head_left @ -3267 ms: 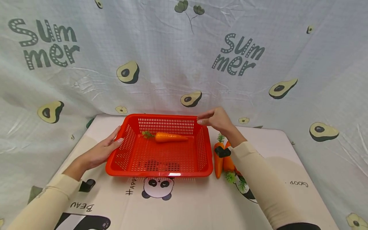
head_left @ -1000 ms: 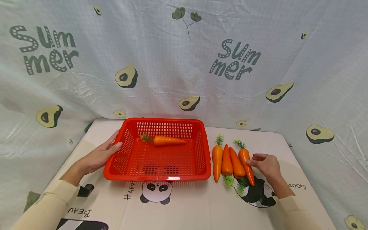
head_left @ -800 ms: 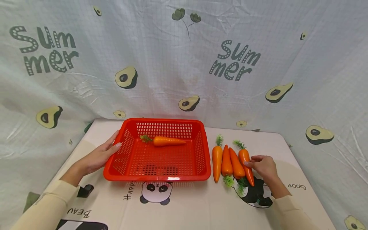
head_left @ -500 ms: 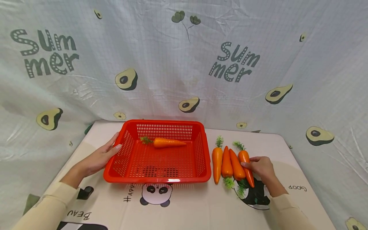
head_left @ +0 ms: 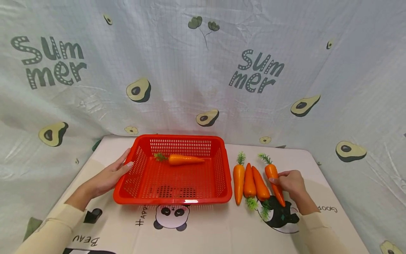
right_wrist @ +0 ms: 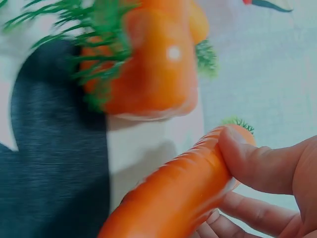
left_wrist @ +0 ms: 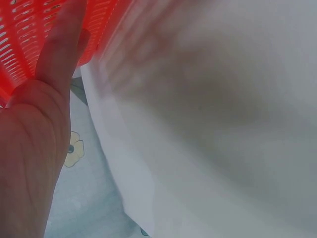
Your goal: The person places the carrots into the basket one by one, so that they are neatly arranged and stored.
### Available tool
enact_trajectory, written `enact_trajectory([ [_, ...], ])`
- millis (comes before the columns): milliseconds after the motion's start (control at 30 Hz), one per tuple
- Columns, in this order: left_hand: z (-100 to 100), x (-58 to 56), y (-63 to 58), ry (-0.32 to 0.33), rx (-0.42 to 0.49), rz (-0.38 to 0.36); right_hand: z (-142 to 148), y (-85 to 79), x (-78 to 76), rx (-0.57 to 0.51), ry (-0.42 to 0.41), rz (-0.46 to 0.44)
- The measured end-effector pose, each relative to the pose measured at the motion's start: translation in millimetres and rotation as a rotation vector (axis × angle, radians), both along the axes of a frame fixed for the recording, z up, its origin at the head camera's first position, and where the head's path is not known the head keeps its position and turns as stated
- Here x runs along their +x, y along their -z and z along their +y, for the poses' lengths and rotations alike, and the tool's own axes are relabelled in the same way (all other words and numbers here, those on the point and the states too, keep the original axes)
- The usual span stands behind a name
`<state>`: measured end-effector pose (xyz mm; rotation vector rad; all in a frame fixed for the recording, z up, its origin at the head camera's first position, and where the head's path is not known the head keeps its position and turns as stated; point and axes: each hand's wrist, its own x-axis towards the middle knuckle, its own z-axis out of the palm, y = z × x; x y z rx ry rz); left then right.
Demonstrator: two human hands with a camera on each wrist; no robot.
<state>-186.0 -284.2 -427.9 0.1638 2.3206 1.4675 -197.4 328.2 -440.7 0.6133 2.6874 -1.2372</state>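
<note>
A red plastic basket (head_left: 171, 201) with slotted sides stands on the table, and one orange carrot (head_left: 184, 160) with a green leafy top lies inside toward its back. Against the basket's left side rests my left hand (head_left: 109, 176), its fingers straight along the outer wall; the left wrist view shows this wall (left_wrist: 20, 54) too. Right of the basket, my right hand (head_left: 291, 183) pinches the rightmost carrot (head_left: 272, 173) between thumb and fingers. Up close, that held carrot (right_wrist: 173, 198) looks shiny and ridged, the thumb pressing on its upper side.
Several more carrots (head_left: 249, 183) lie side by side between the basket and my right hand, some with tops toward me. The light tablecloth (head_left: 203, 236) carries panda prints. A pale curtain (head_left: 177, 106) with avocado prints hangs behind the table.
My right hand has come from the basket's right rear rim to the rightmost carrot and now pinches it. That carrot has shifted slightly right, away from the others. The left hand stays at the basket.
</note>
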Motion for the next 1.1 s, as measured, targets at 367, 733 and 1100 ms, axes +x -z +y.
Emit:
enact_trajectory([
  [367, 0.7, 2.5, 2.5, -0.004, -0.002, 0.007, -10.6, -27.8, -7.6, -0.026, -0.070, 0.062],
  [733, 1.0, 4.4, 2.0, -0.015, -0.002, -0.009, -36.4, -52.8, -16.7, -0.057, -0.170, 0.109],
  [1100, 1.8, 4.7, 3.9, -0.021, 0.005, -0.010, -65.3, -64.6, -28.7, -0.094, -0.273, 0.133],
])
